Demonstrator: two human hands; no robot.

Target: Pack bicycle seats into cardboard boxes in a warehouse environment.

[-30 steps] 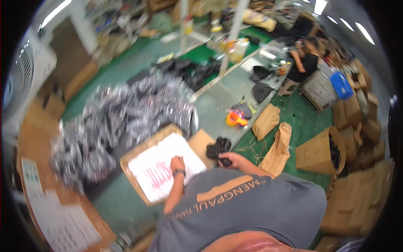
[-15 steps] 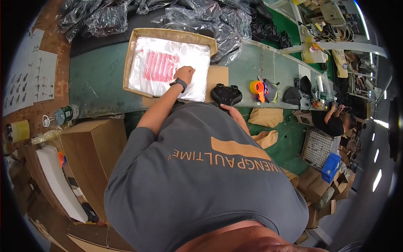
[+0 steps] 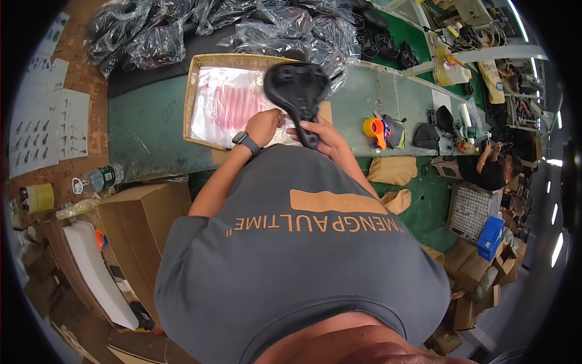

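Grasping the narrow nose of a black bicycle saddle [image 3: 294,85], the person's right grip [image 3: 324,136] holds it up with the wide end pointing away, across the right part of a shallow cardboard box [image 3: 192,97]. The left grip [image 3: 260,127], below which a dark watch [image 3: 241,138] circles the wrist, curls its fingers near the saddle's nose, by the clear plastic bags [image 3: 233,108] with pinkish-red markings in the box; whether it pinches one, I cannot tell. The box sits on a green surface [image 3: 145,115], on the near side of a heap of plastic-wrapped black items [image 3: 279,36]. To the right lies an orange cup-shaped object [image 3: 373,127]; farther right is a co-worker in black [image 3: 482,173]
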